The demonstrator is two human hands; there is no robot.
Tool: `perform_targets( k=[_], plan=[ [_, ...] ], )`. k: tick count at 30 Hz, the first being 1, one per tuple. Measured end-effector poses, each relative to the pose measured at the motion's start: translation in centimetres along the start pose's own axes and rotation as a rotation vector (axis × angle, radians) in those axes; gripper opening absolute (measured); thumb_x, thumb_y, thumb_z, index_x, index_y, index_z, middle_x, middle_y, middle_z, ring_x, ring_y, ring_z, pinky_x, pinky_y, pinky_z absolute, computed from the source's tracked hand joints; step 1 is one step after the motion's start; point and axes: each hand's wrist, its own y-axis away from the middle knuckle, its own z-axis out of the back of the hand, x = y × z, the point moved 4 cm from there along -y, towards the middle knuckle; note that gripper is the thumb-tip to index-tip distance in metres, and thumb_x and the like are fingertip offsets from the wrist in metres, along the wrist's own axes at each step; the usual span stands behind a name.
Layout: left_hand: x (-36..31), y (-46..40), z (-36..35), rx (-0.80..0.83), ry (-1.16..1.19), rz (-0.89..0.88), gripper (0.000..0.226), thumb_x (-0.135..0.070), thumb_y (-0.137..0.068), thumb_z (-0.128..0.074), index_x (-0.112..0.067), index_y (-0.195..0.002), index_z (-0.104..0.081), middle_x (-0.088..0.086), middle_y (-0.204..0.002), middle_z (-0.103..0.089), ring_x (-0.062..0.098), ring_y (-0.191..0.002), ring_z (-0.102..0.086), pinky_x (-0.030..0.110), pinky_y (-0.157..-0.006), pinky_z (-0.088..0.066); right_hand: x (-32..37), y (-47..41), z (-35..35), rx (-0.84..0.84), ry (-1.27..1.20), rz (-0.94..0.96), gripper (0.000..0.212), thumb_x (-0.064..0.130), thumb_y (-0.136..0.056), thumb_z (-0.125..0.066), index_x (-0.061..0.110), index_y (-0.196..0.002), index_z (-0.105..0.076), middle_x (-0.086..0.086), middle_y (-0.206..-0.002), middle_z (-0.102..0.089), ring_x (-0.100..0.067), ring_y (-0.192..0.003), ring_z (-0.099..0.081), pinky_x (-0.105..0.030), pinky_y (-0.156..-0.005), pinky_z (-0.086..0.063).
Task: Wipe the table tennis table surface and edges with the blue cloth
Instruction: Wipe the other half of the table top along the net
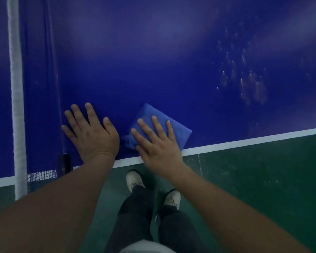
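At the far left the net [38,73] crosses the table tennis table [153,61], its white top band [16,99] running from the upper edge of the view down past the table's near side. A black net clamp [63,162] grips the table edge just right of the band, with a patch of mesh hanging beside it.

Next comes the left hand [91,132], laid flat on the dark blue playing surface close to the net, fingers straight and spread, palm down, holding nothing. Its wrist crosses the white edge line [244,143] that borders the table's near side.

Just beside it, the right hand [159,143] lies flat with straight, slightly spread fingers, pressing on the blue cloth [179,129]. The cloth is folded into a rough square and sits on the table surface near the edge line, its lower corner tucked under the palm; the hand does not curl round it.

Further right, on the upper part of the surface, a scatter of pale specks and smears [248,83] marks the blue top.

Below the table edge lies a green floor [263,179]. The person's legs in dark trousers [135,216] and two light-coloured shoes [134,179] stand on it between the forearms.
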Motion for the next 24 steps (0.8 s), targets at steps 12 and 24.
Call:
perform_targets(
  k=[12, 24],
  plan=[
    [-0.2, 0.0, 0.2, -0.006, -0.002, 0.006, 0.065, -0.042, -0.104, -0.029, -0.016, -0.161, -0.015, 0.013, -0.169, -0.002, 0.03, -0.156, 0.005, 0.053, -0.124, 0.005, -12.6, 1.4, 2.4, -0.164, -0.018, -0.769, 0.056, 0.043, -0.102, -0.03, 0.026, -0.155, -0.035, -0.003, -0.164, -0.027, -0.037, -0.152, -0.02, -0.064, -0.118, -0.006],
    [-0.2, 0.0, 0.2, 0.0, 0.013, 0.01, 0.065, -0.04, -0.104, -0.034, -0.016, -0.161, -0.017, 0.014, -0.169, -0.003, 0.031, -0.156, 0.004, 0.055, -0.124, 0.004, -19.0, -2.6, 4.4, -0.069, -0.018, -0.944, 0.064, 0.052, -0.099, -0.019, 0.031, -0.16, -0.02, 0.002, -0.168, -0.012, -0.032, -0.154, -0.006, -0.064, -0.119, -0.007]
  ],
)
